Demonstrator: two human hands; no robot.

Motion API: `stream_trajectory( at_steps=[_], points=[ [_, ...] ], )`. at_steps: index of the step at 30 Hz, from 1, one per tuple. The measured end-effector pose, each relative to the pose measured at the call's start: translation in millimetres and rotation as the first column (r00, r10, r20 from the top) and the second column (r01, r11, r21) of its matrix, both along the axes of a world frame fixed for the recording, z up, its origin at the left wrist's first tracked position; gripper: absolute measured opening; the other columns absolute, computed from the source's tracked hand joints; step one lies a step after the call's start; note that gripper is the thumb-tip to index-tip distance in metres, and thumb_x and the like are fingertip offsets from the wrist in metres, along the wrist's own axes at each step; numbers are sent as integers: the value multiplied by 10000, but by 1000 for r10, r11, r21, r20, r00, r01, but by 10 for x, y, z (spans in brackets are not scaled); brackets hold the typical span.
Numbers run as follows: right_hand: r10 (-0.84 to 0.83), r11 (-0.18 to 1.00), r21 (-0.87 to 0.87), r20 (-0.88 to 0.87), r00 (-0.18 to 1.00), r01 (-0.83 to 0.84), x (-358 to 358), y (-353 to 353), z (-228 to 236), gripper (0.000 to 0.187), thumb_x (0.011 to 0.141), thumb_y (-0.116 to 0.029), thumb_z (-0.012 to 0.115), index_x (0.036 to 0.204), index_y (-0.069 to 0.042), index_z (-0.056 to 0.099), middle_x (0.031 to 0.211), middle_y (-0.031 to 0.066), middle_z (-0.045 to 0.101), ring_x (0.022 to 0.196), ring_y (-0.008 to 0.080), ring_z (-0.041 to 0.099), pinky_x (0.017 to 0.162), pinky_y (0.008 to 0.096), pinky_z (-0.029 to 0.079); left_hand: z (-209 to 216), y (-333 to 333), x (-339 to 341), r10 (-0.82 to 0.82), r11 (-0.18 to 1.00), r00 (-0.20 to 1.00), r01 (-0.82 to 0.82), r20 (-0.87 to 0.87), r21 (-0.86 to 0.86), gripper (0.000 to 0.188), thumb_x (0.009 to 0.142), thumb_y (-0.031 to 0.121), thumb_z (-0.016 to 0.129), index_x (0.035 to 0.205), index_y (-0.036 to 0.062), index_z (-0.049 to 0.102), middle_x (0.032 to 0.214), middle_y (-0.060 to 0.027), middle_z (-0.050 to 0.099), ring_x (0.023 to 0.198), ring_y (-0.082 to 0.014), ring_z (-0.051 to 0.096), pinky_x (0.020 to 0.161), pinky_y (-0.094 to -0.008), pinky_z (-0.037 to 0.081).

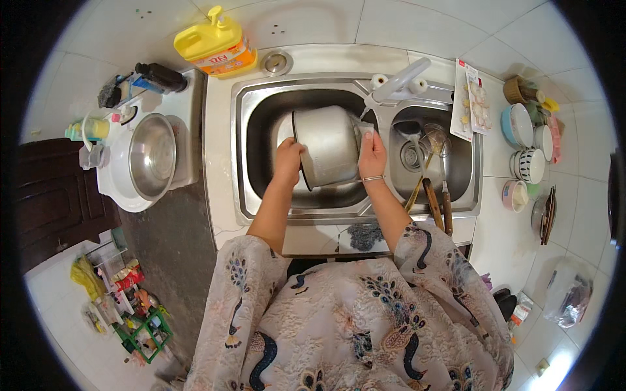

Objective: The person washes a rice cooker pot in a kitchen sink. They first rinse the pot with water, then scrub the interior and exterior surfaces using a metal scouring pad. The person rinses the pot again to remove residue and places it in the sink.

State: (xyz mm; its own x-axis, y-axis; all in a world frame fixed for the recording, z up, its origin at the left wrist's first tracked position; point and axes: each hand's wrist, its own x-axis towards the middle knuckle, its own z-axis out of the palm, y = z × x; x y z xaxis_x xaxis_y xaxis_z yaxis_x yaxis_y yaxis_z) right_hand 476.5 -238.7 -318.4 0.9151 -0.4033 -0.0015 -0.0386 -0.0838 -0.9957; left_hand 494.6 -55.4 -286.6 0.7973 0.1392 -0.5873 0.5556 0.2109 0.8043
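A grey metal inner pot (331, 146) with a dark rim lies tilted on its side in the air over the left basin. My left hand (287, 163) is closed on its rim, at the pot's left. My right hand (372, 156), with a bangle on the wrist, is against the pot's base at the right. Something pale and shiny shows at its fingertips, under the tap; whether it is running water or a cloth, I cannot tell. The white tap (401, 79) reaches down from the back toward that hand. The pot's inside is hidden from view.
The steel double sink (238, 153) holds a black ladle (409, 128) and a wire skimmer (435, 138) in its right basin, handles over the front edge. A yellow jug (216, 49) stands behind left. Bowls (517, 125) line the right counter; a steel basin (152, 156) sits left.
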Motion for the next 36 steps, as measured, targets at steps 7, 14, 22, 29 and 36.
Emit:
stream_trajectory(
  at_steps=[7,14,22,29,36],
  points=[
    [295,857,-484,175,939,-179,-4,96,631,226,878,-173,506,1049,-66,607,1033,111,590,1001,221,537,844,307,422,101,-219,-179,-172,821,927,-53,334,569,315,879,223,505,677,-14,458,558,-85,369,547,-117,352,505,-301,336],
    [447,738,-431,-262,855,-519,668,-248,6,196,804,-196,571,919,-39,599,922,174,627,921,321,582,796,408,466,-275,81,-88,-490,753,775,147,399,641,366,888,240,546,637,0,428,546,-138,395,494,-197,338,475,-327,343],
    [480,435,-780,-221,849,-449,208,343,385,563,809,-227,577,1282,19,396,1325,200,401,1236,339,361,1046,397,263,-538,272,-169,-569,662,732,139,374,736,250,894,244,491,793,21,542,704,-168,538,656,-349,526,589,-404,411],
    [536,620,-673,-13,844,-404,481,80,-30,238,786,-108,526,989,-27,621,1092,164,585,1040,320,537,945,391,397,-376,248,-262,-502,753,822,262,270,603,333,923,245,429,1055,-42,533,969,-229,577,877,-382,549,789,-408,428],
    [767,441,-763,46,640,-473,208,281,229,208,764,-82,530,952,-112,614,1034,71,600,1034,272,531,903,394,412,-145,250,-238,-515,700,784,151,346,699,259,899,114,445,1088,-44,524,995,-227,577,900,-367,554,812,-382,432]
  ],
)
